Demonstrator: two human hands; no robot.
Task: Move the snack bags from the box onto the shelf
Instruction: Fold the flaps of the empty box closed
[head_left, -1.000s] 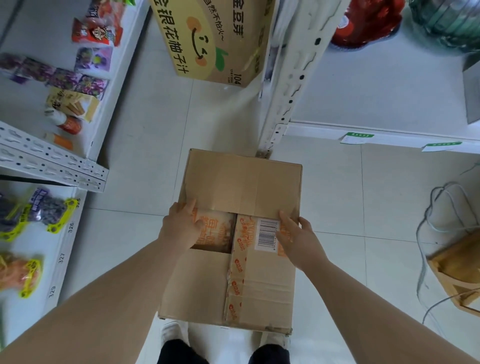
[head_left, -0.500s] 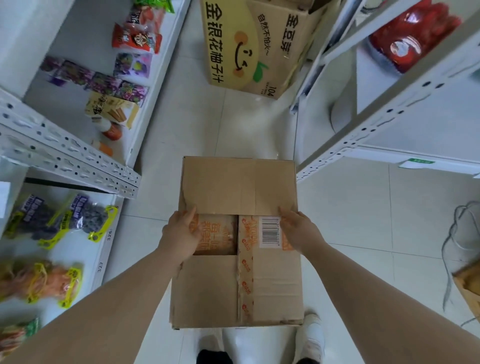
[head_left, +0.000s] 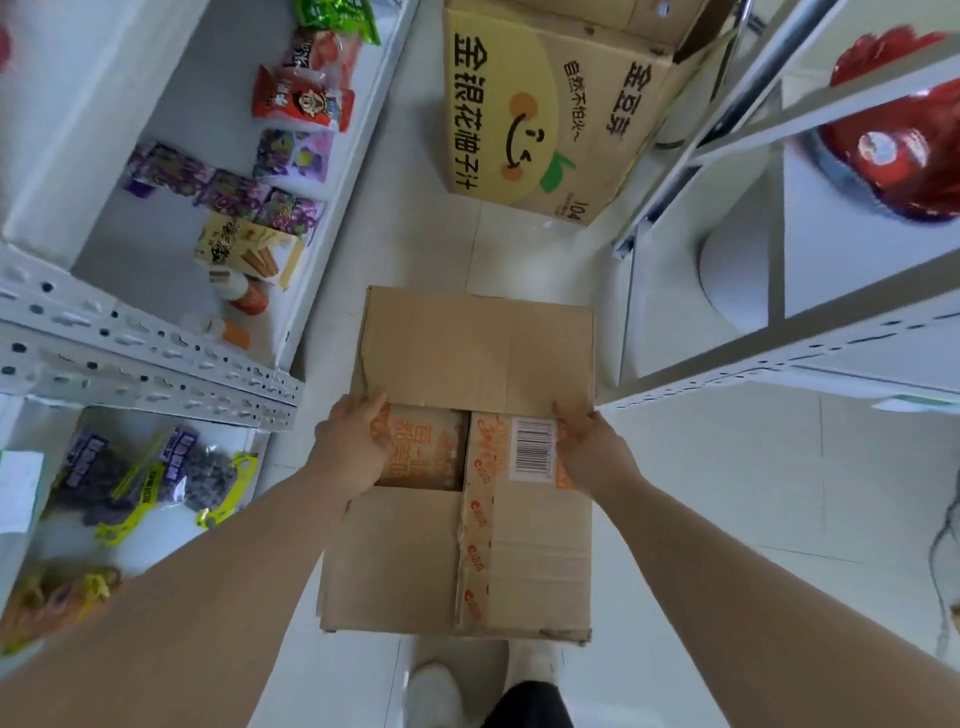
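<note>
A brown cardboard box (head_left: 467, 353) sits low in front of me, over the tiled floor, its flaps mostly closed. Through a gap near its middle shows an orange-printed snack bag (head_left: 423, 452). My left hand (head_left: 353, 441) grips the box's left side at that gap, fingers on the far flap's edge. My right hand (head_left: 587, 441) holds the right side beside a barcode label (head_left: 532, 449). White shelves (head_left: 156, 358) stand to the left, stocked with snack bags.
A yellow printed carton (head_left: 524, 104) stands on the floor ahead. White shelving (head_left: 779, 358) rises on the right, with a red foil item (head_left: 904, 156) on it. Dark raisin-like bags (head_left: 150, 478) lie on the lower left shelf. My shoes (head_left: 436, 691) show below the box.
The view has tilted up and forward along the aisle, so the box sits between the two shelf units. Both hands keep the same grip on the box.
</note>
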